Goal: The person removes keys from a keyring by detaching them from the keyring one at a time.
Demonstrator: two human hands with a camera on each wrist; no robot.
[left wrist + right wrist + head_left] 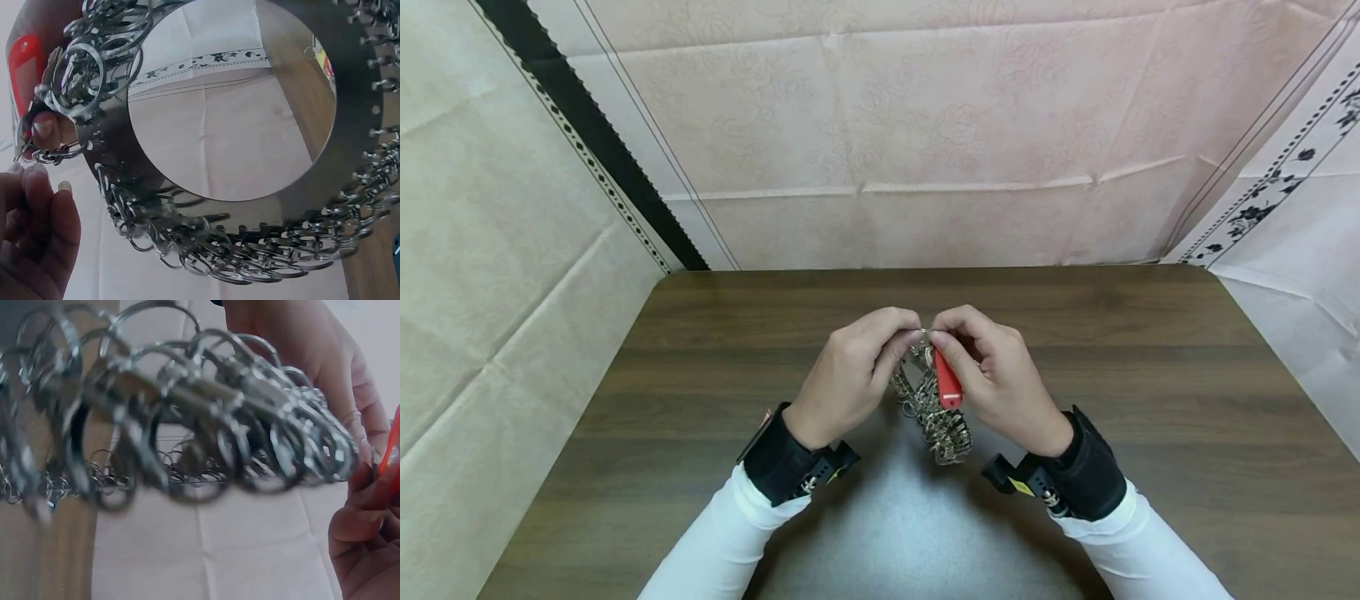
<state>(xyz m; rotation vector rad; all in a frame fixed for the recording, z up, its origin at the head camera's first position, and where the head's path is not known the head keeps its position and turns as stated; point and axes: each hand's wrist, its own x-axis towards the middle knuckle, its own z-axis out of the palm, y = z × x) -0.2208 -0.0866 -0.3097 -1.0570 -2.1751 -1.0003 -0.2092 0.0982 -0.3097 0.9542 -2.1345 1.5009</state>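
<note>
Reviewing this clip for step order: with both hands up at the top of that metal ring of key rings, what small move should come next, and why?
Probably work one key ring free, or onto the disc's edge. Both the left hand and right hand pinch at that spot, the right also holding a red tool, while the metal disc hangs below them above the table.

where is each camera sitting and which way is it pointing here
Head: worn on the head, looking forward and down at the wooden table; both hands, left hand and right hand, and white sleeves show.
Left wrist: close under the metal ring disc hung with key rings; fingertips show.
Right wrist: close behind blurred key rings; fingers show.
All three share the key rings and the red tag.
</note>
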